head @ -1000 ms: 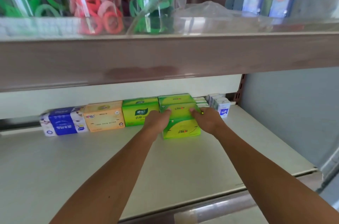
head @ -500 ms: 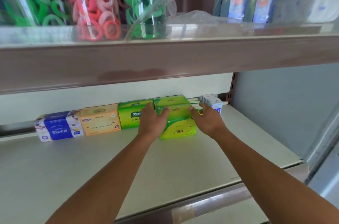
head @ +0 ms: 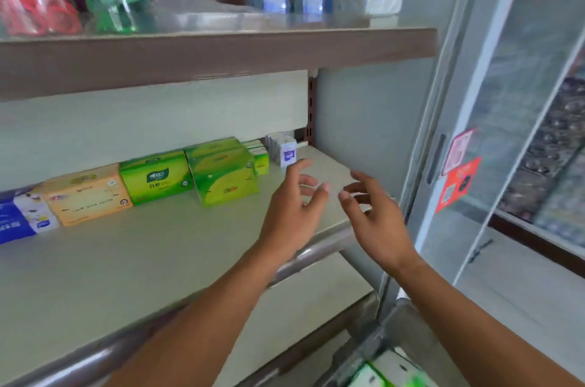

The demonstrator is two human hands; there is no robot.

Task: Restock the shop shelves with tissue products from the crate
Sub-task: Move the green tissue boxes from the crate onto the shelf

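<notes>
Tissue packs [head: 221, 176] line rear, shelf [head: 142, 260] front bare — open

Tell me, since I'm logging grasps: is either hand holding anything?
Nothing is held: left hand and right hand hang open above the shelf.

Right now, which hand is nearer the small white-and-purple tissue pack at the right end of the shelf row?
Left. The left hand hovers just below and in front of the small white-and-purple tissue pack, fingertips almost at it. The right hand is farther out, right of it and nearer the shelf's front edge.

Bright green tissue packs [head: 223, 174], an orange pack [head: 87, 195], a blue-and-white pack [head: 22, 220].
</notes>
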